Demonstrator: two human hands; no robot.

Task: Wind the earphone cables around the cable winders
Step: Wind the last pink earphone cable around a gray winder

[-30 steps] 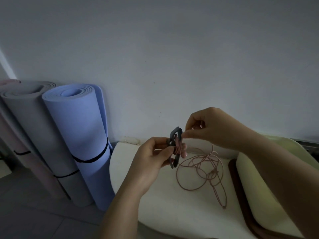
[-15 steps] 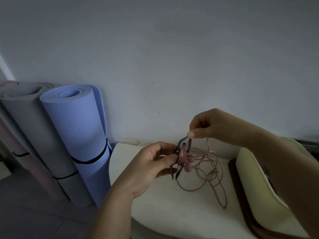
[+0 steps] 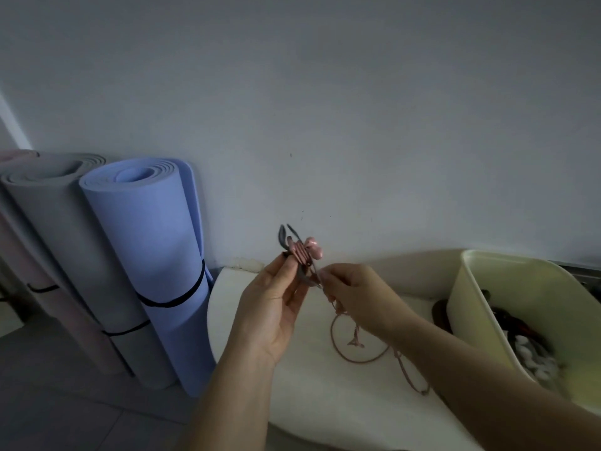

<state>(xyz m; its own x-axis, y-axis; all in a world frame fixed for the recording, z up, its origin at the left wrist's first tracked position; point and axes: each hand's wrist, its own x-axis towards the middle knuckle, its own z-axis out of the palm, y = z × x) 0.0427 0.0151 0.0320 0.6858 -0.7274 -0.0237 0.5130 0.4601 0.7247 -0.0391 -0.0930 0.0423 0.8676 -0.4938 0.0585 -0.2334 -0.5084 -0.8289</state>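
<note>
A plain, pale wall [image 3: 325, 92] is seen across the whole upper part of the view, dimly and evenly lit and marked by a few small dark specks. Against it on the left, three rolled mats are stood upright on a grey tiled floor [image 3: 48, 405]: a blue mat [image 3: 146, 249] nearest the bench, a grey mat [image 3: 61, 229] just beside it, and a pink mat [image 3: 11, 229] partly cut off by the frame edge, each bound by thin black straps [image 3: 172, 301]. A white bench [image 3: 309, 405] with a rounded corner is set against the wall at the lower right, and a pale yellow-green bin [image 3: 481, 288] is carried on its right part.
</note>
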